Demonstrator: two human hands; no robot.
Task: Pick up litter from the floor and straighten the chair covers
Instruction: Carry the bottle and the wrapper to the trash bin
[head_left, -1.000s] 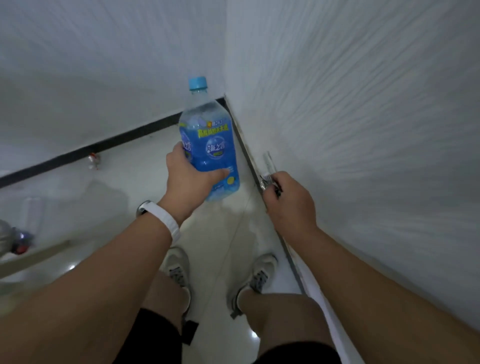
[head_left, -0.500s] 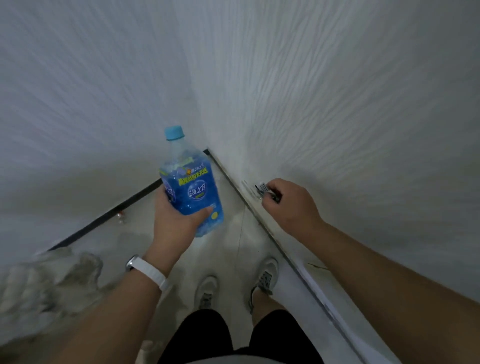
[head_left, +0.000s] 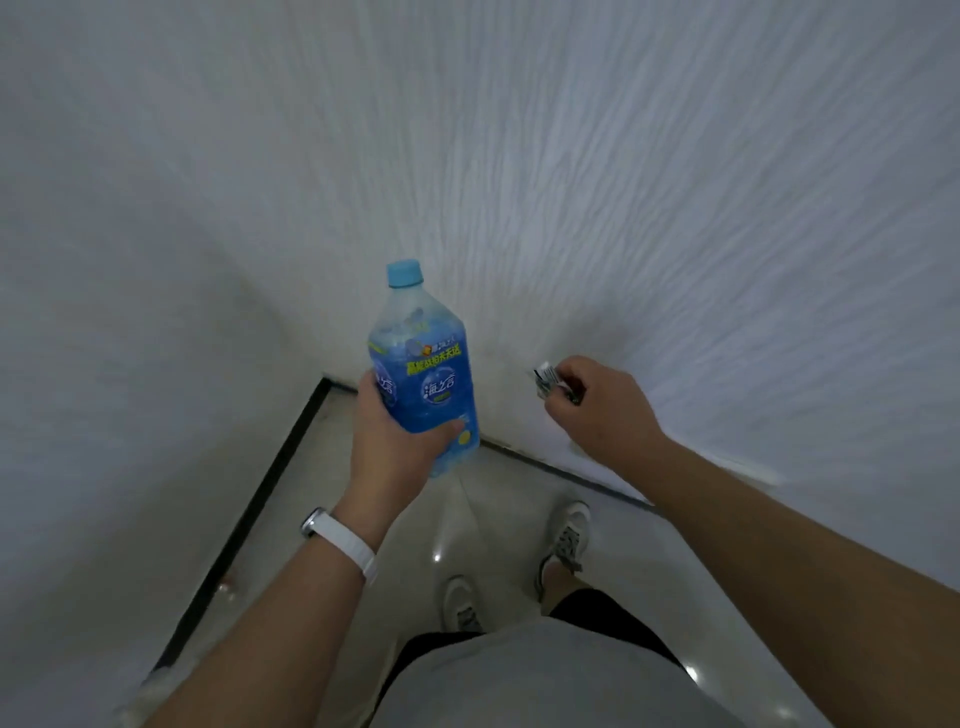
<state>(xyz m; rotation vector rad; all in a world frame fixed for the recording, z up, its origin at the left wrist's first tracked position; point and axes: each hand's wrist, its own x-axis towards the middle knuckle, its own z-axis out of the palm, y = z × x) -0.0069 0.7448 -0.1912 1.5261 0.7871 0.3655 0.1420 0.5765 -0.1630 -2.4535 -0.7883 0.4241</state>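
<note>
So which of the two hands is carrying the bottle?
The left hand, the one with the white wristband; it grips the blue-labelled bottle. The right hand pinches only a small crumpled scrap.

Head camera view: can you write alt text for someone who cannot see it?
A person's left hand holds an upright blue-labelled plastic bottle with a light blue cap, while the right hand pinches a small crumpled scrap of litter. Both are held out near a white textured wall, above a pale floor and the person's shoes.

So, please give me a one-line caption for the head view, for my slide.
Left hand grips a blue bottle while the right hand pinches a small crumpled scrap, beside a white wall.
</note>
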